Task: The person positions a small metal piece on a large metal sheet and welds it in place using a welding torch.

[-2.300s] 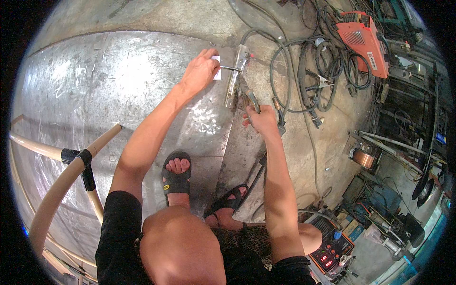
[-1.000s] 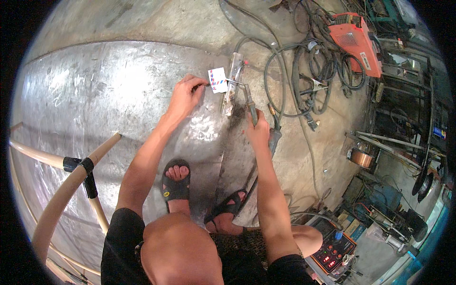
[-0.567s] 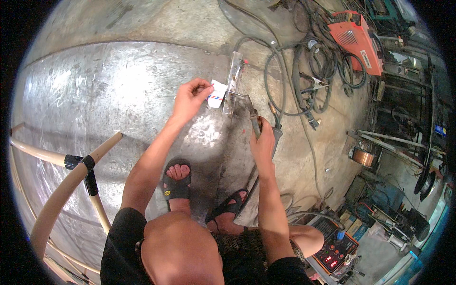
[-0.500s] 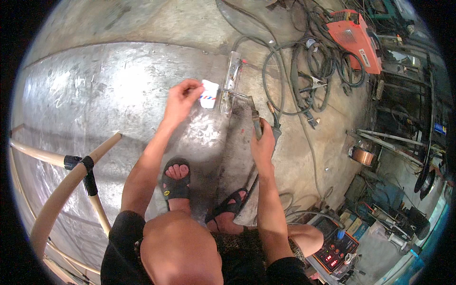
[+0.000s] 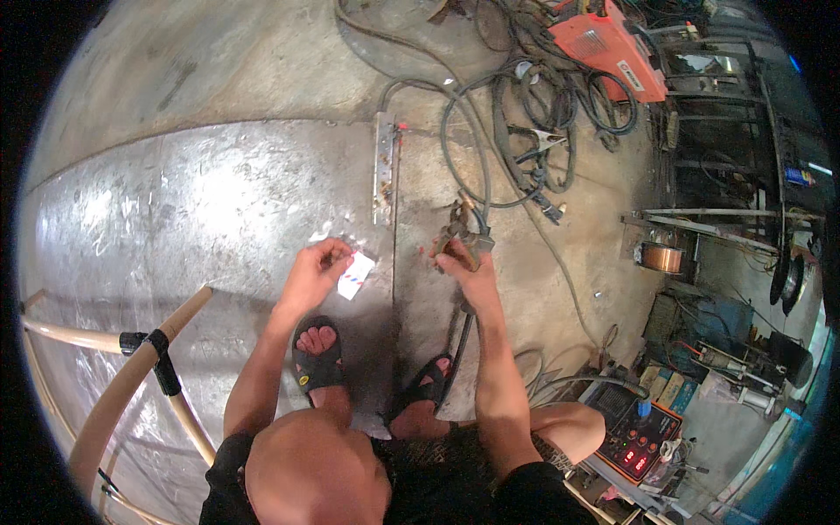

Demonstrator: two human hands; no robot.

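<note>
My left hand [image 5: 311,276] pinches a small white card [image 5: 355,276] with red and blue marks, held above the metal sheet [image 5: 175,219]. In my right hand [image 5: 472,276] is a brownish welding electrode holder [image 5: 453,232]; its jaws point away from me and the fingers wrap its handle. No rod can be made out in the jaws. Just beyond that hand lies a copper-tipped torch [image 5: 477,216] on a cable. A narrow metal bar [image 5: 383,171] with rusty spots lies ahead, between the two hands, along the sheet's edge.
Cables [image 5: 490,96] coil ahead on the right, with a metal clamp [image 5: 544,138] among them. Beyond stands an orange-red welding machine [image 5: 608,52]. A control box [image 5: 634,446] with a lit display is at lower right, a copper wire spool [image 5: 662,257] farther off. A beige pipe frame [image 5: 114,394] stands left.
Both hands have drawn back from the metal bar, the left with the card, the right with the electrode holder. The holder has turned, and the thin rod seen before no longer shows. The view has shifted.
</note>
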